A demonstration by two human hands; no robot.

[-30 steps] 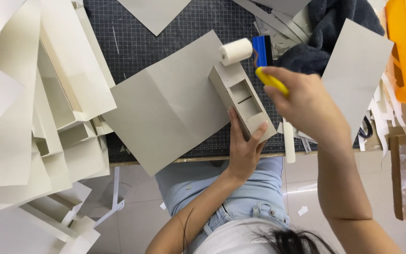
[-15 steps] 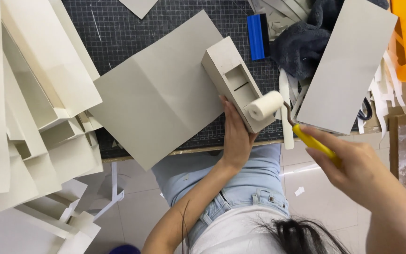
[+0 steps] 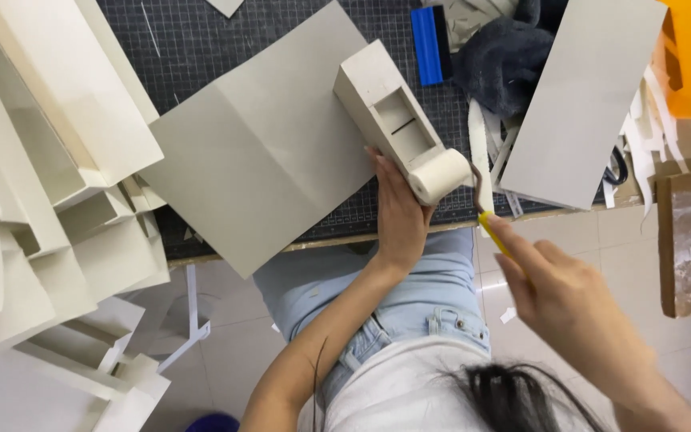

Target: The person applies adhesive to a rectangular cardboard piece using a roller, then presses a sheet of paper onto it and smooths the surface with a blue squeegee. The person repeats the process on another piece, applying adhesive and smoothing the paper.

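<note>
Yellow roller handle [image 3: 496, 234] mostly inside the right hand [image 3: 569, 304]; box's [image 3: 389, 120] near end behind the roller [image 3: 439, 176].

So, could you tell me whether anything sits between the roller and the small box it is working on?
Nothing visible does: the roller in the right hand lies against the box, which the left hand steadies.

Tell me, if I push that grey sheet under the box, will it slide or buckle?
The grey sheet lies flat with one crease, so it is probably stiffish card. It overhangs the cutting mat edge, so it may tip off. The box and left hand likely pin it.
</note>
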